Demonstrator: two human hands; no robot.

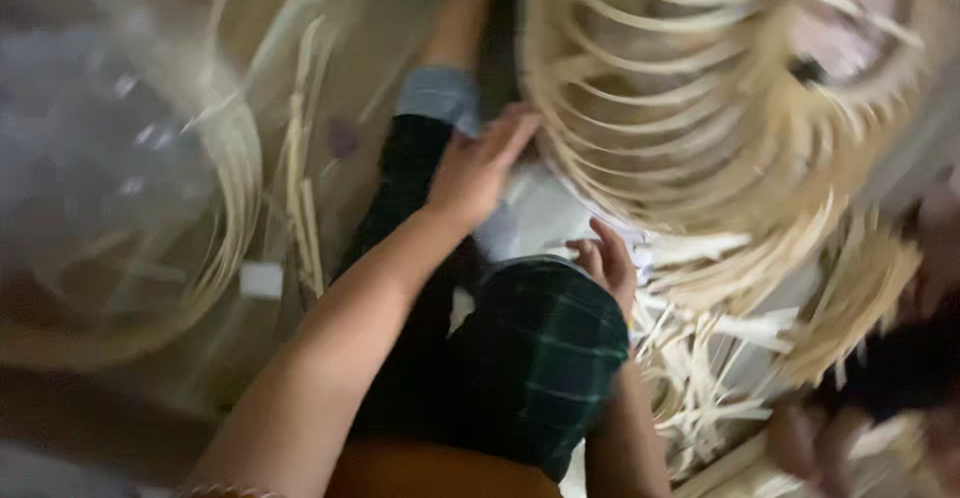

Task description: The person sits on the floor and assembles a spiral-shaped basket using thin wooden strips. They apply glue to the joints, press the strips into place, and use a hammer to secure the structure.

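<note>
Clearly, only the head view is given, and it is blurred by motion. A large woven frame of pale bamboo strips (700,108) is seen in the upper right part, and everything else is placed here relative to it. The left hand (478,168) is laid against the left edge of the frame, with the fingers spread and pressed on the rim; it is open, not closed around anything. The right hand (605,258) is seen just below the frame, with the fingers loosely curled; whether a strip is held by it cannot be told. Below the frame, the knees in dark checked trousers (540,358) are seen.

As a judgement, the frame could slip or tilt, because it is only pressed by an open palm and not gripped. The fingers could also be scratched by the sharp strip ends that stand out at the lower edge.

Loose cut strips (700,358) are scattered on the floor (370,48) below and right of the frame. Left of the frame, long thin strips (300,188) and a curved bundle (215,208) are lying. The room itself is dim and cannot be made out well.
</note>
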